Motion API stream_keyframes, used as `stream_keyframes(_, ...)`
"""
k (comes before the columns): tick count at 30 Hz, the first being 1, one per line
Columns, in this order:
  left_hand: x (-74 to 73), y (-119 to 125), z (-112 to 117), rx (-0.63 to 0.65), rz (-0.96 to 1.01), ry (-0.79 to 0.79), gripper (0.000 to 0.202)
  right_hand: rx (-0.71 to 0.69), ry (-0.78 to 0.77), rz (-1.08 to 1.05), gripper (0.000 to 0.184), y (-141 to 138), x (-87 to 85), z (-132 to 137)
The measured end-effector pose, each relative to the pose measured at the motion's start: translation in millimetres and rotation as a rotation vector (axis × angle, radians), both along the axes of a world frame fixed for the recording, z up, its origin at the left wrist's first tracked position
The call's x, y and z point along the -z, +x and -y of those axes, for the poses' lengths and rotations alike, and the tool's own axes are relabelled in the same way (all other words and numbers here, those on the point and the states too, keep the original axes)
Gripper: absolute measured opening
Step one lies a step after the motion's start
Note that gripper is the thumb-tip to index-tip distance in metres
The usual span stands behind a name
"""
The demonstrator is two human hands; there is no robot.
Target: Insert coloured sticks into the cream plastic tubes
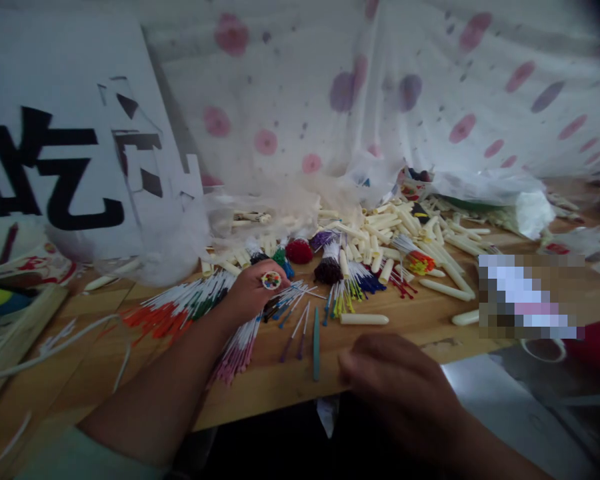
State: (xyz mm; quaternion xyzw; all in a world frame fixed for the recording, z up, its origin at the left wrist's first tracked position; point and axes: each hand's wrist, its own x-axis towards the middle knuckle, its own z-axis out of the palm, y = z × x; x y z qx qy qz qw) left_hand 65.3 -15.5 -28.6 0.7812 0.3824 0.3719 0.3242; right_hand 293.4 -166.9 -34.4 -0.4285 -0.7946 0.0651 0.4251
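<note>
My left hand (253, 297) is closed around a short cream tube (271, 281), whose end faces me and shows several small coloured tips packed inside. Near the table's front edge my right hand (397, 373) is curled, thumb and fingers together; it is slightly blurred, and anything in it is hidden. Between the hands lie a flat teal stick (316, 347) and a few purple-tipped white sticks (296, 333). Pink-tipped sticks (237, 353) fan out below my left hand. A loose cream tube (364, 319) rests just beyond my right hand.
Orange-tipped sticks (160, 313) spread to the left, with yellow-tipped sticks (347, 297) at centre. Behind them are a red bundle (299, 251) and a heap of cream tubes (400, 227). Plastic bags (495, 193) and a white signboard (70, 80) stand farther back.
</note>
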Motion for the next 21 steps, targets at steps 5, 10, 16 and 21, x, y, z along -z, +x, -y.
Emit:
stream_keyframes(5,2.7,-2,-1,0.059,0.038,0.04,0.014,0.252,0.146,0.134,0.024,44,48.5,-38)
stream_keyframes(10,5.0,-2,-1,0.085,0.026,0.026,0.011,0.28,-0.006,0.348,0.031,70,71.9,-44)
stream_keyframes(16,1.5,-1,0,0.034,0.005,-0.017,0.014,0.174,-0.135,0.353,0.023,69,62.1,-45)
stream_keyframes(21,3.1,1,1,0.005,-0.029,-0.098,0.016,0.172,-0.189,0.289,0.024,80,56.4,-49)
